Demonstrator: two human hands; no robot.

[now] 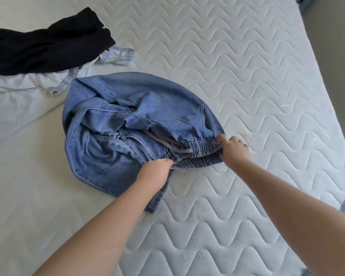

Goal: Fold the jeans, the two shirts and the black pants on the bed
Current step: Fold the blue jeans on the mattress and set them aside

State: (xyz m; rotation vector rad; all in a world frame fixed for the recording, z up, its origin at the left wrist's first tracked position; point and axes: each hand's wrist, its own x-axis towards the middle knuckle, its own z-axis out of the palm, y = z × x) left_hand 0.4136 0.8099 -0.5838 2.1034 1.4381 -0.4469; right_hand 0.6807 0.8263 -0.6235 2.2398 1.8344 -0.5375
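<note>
While the jeans lie in a bunched blue heap near the middle of the bed, both hands grasp them at the elastic waistband, which faces the person. The left hand pinches the band near its left end, and the right hand has its fingers curled round the right end, so the band is drawn fairly taut between them. The step in hand looks like opening the garment out before any fold is made, and to do it well the grip should stay at the two ends of the band, so the weight of the denim hangs evenly when it is lifted. A lift and a shake would likely free the legs, which are crumpled over one another behind the waistband (one hem seems to trail under the left wrist, toward the person). Denim is heavy and stiff, so it should lie flat once spread, and the quilted surface to the right offers room for that. Beyond the jeans, at the far left, the black pants lie over pale shirts, near the jeans yet not clearly touching them; pulling the jeans rightward would keep that pile undisturbed.
</note>
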